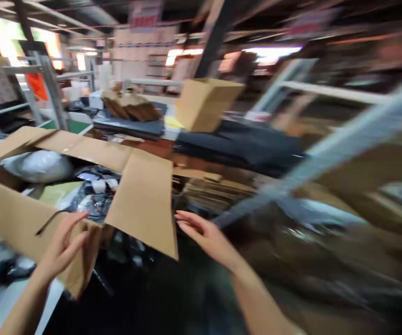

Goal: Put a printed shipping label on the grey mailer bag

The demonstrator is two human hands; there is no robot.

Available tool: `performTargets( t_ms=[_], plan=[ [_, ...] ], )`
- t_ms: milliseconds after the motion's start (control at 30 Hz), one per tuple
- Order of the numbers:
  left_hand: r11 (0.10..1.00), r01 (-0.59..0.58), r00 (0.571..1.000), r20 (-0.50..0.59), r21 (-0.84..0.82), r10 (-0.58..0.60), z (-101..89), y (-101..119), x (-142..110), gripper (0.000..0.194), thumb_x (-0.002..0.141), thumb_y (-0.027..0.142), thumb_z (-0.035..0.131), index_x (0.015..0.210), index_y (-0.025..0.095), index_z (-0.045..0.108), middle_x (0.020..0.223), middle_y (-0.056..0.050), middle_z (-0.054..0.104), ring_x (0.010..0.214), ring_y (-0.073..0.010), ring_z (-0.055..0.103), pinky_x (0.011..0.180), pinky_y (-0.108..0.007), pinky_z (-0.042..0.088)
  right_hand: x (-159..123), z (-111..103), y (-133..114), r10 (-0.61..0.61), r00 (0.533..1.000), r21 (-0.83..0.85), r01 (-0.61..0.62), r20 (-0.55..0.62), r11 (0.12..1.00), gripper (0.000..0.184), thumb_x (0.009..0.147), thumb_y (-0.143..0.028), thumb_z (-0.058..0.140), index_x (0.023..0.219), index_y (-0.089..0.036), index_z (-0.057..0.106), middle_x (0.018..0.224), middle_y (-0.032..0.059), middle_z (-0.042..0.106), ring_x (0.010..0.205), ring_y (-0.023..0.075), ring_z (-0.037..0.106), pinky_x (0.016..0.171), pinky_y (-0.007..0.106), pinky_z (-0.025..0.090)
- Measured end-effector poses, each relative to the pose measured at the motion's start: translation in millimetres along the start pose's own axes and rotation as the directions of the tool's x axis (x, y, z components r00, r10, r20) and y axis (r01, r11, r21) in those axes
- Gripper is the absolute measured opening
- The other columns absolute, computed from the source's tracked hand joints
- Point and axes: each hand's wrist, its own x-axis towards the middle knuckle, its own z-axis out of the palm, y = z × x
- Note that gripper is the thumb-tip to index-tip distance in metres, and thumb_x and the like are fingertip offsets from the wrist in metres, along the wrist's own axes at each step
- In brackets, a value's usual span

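A large open cardboard box (17, 214) fills the left of the view, its flaps folded outward. Inside lie a pale plastic-wrapped bundle (45, 166) and several items in clear and dark plastic bags (98, 200). My left hand (63, 244) is at the box's near corner, fingers stretched out and thumb apart, over the near flap; whether it touches the cardboard I cannot tell. My right hand (199, 230) is beside the outer edge of the right-hand flap (143, 200), fingers extended, with nothing visible in them.
A smaller cardboard box (207, 103) and a stack of brown cardboard pieces (131, 106) stand on the bench behind. Dark sheeting (235, 142) hangs over its edge. A slanting grey metal rail (312, 160) crosses the right side. Plastic-wrapped goods there are blurred.
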Motion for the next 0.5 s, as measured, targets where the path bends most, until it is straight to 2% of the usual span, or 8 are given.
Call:
performTargets(
  t_ms=[33, 67, 167, 233, 333, 367, 400, 500],
  plan=[
    [0.984, -0.103, 0.992, -0.063, 0.144, 0.114, 6.4, 2, 23, 0.062, 0.083, 0.063, 0.065, 0.132, 0.026, 0.071, 0.144, -0.005, 0.066, 0.136, -0.0348, 0.057, 0.122, -0.055, 0.037, 32, -1, -14, -0.102, 0.994, -0.037, 0.104, 0.044, 0.994, 0.05, 0.086, -0.058, 0.07, 0.126, -0.028, 0.072, 0.123, 0.0129, 0.075, 0.11, 0.0327, 0.072, 0.102, 0.053, 0.059],
    [0.947, -0.159, 0.981, -0.061, 0.28, 0.183, 15.4, -1, 44, 0.058, 0.088, 0.057, 0.063, 0.135, 0.023, 0.068, 0.145, -0.008, 0.065, 0.137, -0.0344, 0.055, 0.123, -0.057, 0.033, 65, 3, -29, -0.19, 0.977, -0.064, 0.196, 0.097, 0.979, 0.051, 0.087, -0.06, 0.069, 0.128, -0.03, 0.072, 0.122, 0.0127, 0.075, 0.108, 0.0324, 0.073, 0.1, 0.052, 0.06],
    [0.809, -0.275, 0.924, -0.091, 0.519, 0.372, 51.5, -27, 72, 0.028, 0.097, 0.042, 0.054, 0.102, 0.023, 0.074, 0.092, -0.005, 0.077, 0.095, -0.0243, 0.068, 0.105, -0.047, 0.042, 146, 42, -80, -0.327, 0.903, -0.131, 0.373, 0.281, 0.918, 0.048, 0.09, -0.058, 0.064, 0.129, -0.03, 0.072, 0.119, 0.0119, 0.076, 0.102, 0.0318, 0.074, 0.09, 0.048, 0.063],
    [0.737, -0.307, 0.858, -0.16, 0.602, 0.488, 73.6, -41, 68, 0.029, 0.098, 0.031, 0.049, 0.074, 0.021, 0.063, 0.064, -0.001, 0.062, 0.067, -0.0183, 0.055, 0.082, -0.04, 0.041, 183, 88, -110, -0.35, 0.828, -0.175, 0.46, 0.438, 0.87, 0.044, 0.094, -0.052, 0.057, 0.128, -0.027, 0.072, 0.121, 0.0112, 0.076, 0.105, 0.0317, 0.073, 0.09, 0.047, 0.062],
    [0.692, -0.32, 0.783, -0.23, 0.647, 0.577, 87.7, -49, 55, 0.03, 0.092, 0.024, 0.048, 0.062, 0.02, 0.046, 0.057, 0.0, 0.048, 0.059, -0.0164, 0.041, 0.07, -0.038, 0.033, 224, 173, -132, -0.307, 0.685, -0.263, 0.595, 0.66, 0.76, 0.032, 0.096, -0.034, 0.054, 0.117, -0.021, 0.075, 0.122, 0.0127, 0.075, 0.114, 0.0337, 0.07, 0.103, 0.048, 0.054],
    [0.689, -0.329, 0.773, -0.235, 0.646, 0.59, 88.0, -49, 54, 0.029, 0.091, 0.023, 0.048, 0.062, 0.02, 0.045, 0.057, 0.0, 0.048, 0.059, -0.0163, 0.04, 0.07, -0.038, 0.032, 238, 202, -133, -0.257, 0.667, -0.317, 0.612, 0.699, 0.725, 0.028, 0.095, -0.028, 0.056, 0.113, -0.019, 0.076, 0.121, 0.0151, 0.075, 0.116, 0.0359, 0.069, 0.106, 0.05, 0.051],
    [0.688, -0.338, 0.763, -0.24, 0.642, 0.6, 87.4, -49, 54, 0.029, 0.09, 0.023, 0.048, 0.062, 0.021, 0.044, 0.057, 0.0, 0.047, 0.059, -0.0163, 0.039, 0.07, -0.038, 0.032, 251, 231, -132, -0.199, 0.678, -0.382, 0.604, 0.708, 0.7, 0.024, 0.093, -0.023, 0.058, 0.109, -0.017, 0.075, 0.121, 0.0183, 0.074, 0.117, 0.0386, 0.068, 0.108, 0.053, 0.048],
    [0.69, -0.354, 0.74, -0.262, 0.632, 0.62, 86.1, -49, 58, 0.029, 0.089, 0.022, 0.047, 0.06, 0.021, 0.042, 0.056, 0.0, 0.043, 0.058, -0.016, 0.037, 0.07, -0.037, 0.031, 291, 301, -123, -0.068, 0.77, -0.519, 0.489, 0.635, 0.701, 0.028, 0.086, -0.018, 0.068, 0.113, -0.012, 0.071, 0.126, 0.0262, 0.07, 0.123, 0.0443, 0.064, 0.109, 0.059, 0.045]
  ],
)
